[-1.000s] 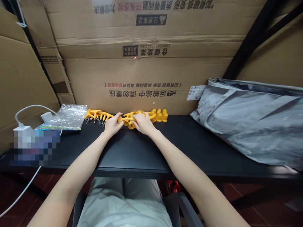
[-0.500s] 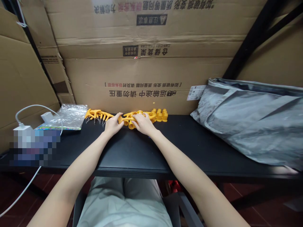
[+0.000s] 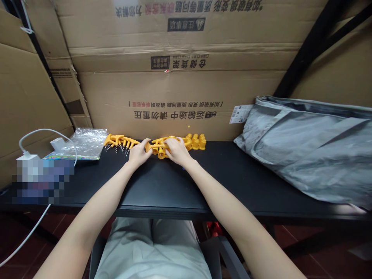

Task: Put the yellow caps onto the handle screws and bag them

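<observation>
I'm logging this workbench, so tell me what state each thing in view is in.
Left hand, pinching a yellow part
Right hand, curled over yellow pieces, grip partly hidden
Yellow corkscrews, lying, metal spirals exposed
Yellow cups, standing grouped
Clear plastic, crumpled
White cable, curved in an arc
Gray bag, creased, slumped
Cardboard, upright, print upside down

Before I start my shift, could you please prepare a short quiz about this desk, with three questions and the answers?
1. True or false: the right hand is nearer to the grey bag than the left hand is.
2. Choose one. What colour are the parts between the two hands? a) red b) yellow c) blue
3. Fill in: the yellow handles lie between the clear plastic and the ____ hand.

Key: 1. True. 2. b. 3. left.
</observation>
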Demonstrator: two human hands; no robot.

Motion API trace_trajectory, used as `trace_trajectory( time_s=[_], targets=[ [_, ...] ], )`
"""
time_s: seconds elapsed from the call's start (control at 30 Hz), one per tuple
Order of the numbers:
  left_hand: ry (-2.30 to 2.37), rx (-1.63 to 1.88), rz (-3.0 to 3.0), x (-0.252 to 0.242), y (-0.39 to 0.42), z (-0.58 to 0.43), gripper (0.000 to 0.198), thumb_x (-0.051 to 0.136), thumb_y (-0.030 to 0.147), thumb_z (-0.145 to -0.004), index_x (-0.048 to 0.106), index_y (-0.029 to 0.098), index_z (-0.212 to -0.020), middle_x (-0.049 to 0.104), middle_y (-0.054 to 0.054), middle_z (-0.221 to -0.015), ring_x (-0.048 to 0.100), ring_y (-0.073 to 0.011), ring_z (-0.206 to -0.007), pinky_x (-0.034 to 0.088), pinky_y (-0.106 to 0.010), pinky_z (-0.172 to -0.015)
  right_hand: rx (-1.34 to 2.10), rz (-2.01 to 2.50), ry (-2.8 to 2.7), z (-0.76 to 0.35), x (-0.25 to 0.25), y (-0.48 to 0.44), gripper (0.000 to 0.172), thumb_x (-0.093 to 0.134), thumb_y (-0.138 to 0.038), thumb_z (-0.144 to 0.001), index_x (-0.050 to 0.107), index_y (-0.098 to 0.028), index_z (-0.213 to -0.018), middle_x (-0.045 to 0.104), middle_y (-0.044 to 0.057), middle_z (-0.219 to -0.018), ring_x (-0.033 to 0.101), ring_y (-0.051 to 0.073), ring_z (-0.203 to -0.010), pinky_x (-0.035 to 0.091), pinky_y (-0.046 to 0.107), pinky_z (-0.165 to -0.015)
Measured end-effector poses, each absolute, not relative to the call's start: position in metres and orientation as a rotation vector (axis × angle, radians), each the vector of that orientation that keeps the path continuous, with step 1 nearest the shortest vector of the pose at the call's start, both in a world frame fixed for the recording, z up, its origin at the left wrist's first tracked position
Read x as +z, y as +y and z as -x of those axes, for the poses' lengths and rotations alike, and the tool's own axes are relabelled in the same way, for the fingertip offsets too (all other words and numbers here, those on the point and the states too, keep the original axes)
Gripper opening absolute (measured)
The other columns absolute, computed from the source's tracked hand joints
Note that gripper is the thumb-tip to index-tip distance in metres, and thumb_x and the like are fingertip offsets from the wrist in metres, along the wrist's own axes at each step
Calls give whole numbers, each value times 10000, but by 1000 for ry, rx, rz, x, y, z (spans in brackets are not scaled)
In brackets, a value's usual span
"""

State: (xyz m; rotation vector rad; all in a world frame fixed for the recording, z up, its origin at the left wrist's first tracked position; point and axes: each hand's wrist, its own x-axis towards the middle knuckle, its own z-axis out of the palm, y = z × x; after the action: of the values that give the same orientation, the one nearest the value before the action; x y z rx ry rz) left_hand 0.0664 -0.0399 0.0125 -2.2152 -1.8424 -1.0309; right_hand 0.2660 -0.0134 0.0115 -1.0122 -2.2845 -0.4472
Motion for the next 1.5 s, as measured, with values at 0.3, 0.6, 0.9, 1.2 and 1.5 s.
trace_trajectory(
  time_s=[0.3, 0.6, 0.9, 1.2, 1.5],
  targets=[
    [-1876, -1052, 2168, 12, -37, -63, 444, 552, 345, -809, 565, 234, -1239, 707, -27, -859, 663, -197, -812, 469, -269, -747, -447, 1069, -2191, -275, 10, -7, 266, 474, -158, -817, 536, -177, -1075, 664, 115, -1052, 572, 266, -985, 266, 473, -996],
    [-1920, -1136, 2133, 10, -33, -59, 433, 563, 345, -799, 568, 235, -1217, 703, -31, -842, 659, -189, -778, 459, -258, -696, -399, 1097, -1933, -291, 11, 2, 216, 476, -231, -836, 551, -197, -1036, 646, 112, -1051, 565, 265, -992, 301, 446, -968],
    [-1945, -1120, 2109, 9, -32, -58, 438, 547, 366, -809, 564, 231, -1226, 703, -37, -836, 658, -193, -764, 456, -266, -690, -226, 1429, -1156, -356, 3, 27, 216, 528, -310, -781, 531, -191, -962, 576, 120, -1044, 542, 257, -996, 394, 391, -874],
    [-1953, -1111, 2111, 10, -33, -60, 385, 545, 368, -810, 578, 235, -1170, 706, -28, -846, 650, -176, -748, 452, -255, -688, 100, 1687, -660, -390, -26, 42, 183, 609, -260, -655, 490, -229, -790, 597, 38, -943, 543, 245, -979, 401, 434, -908],
    [-1925, -1093, 2136, 9, -33, -59, 335, 542, 360, -804, 599, 240, -1112, 701, -18, -816, 642, -171, -721, 440, -249, -659, 156, 1714, -637, -398, -35, 54, 199, 613, -207, -618, 521, -214, -794, 600, 35, -943, 566, 222, -911, 409, 449, -912]
  ],
)
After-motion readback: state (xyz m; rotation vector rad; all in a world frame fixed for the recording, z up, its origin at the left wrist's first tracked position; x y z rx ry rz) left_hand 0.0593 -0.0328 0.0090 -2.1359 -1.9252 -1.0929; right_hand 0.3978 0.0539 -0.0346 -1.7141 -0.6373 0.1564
